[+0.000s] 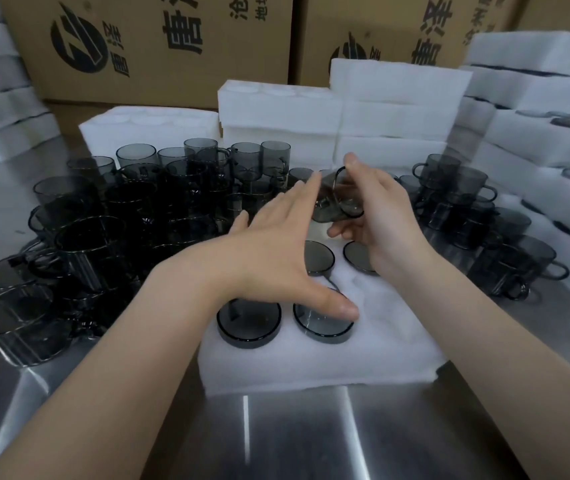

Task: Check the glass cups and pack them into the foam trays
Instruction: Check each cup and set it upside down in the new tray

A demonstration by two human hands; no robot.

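The right hand (377,209) grasps a smoky glass cup (337,202) just right of the frame's centre. Its fingers curl under the body and its thumb is up by the loop handle. The cup is tilted and held above the far edge of the foam tray (363,358). The left hand (276,251) holds nothing, its fingers straight and spread. The fingertips reach the held cup's side and perhaps touch it, though blur there leaves that unsure. Its thumb lies over one of the seated cups (248,323).

I judge the cup stiff, smooth and brittle, fairly light, and slippery on bare skin. It is best taken round the body or by a finger through the handle, then lowered straight into a pocket. The rim and the handle look likeliest to chip. The foam is soft and should give under it.

One cup is in hand and four sit in the tray, two in the near row and two in the far row. Loose cups (103,237) crowd the left half of the steel table (276,438), overlapping too thickly to count. A smaller cluster (467,209) stands at right. Stacked foam blocks (391,109) fill the upper centre and both edges. Two cartons (158,46) span the top.
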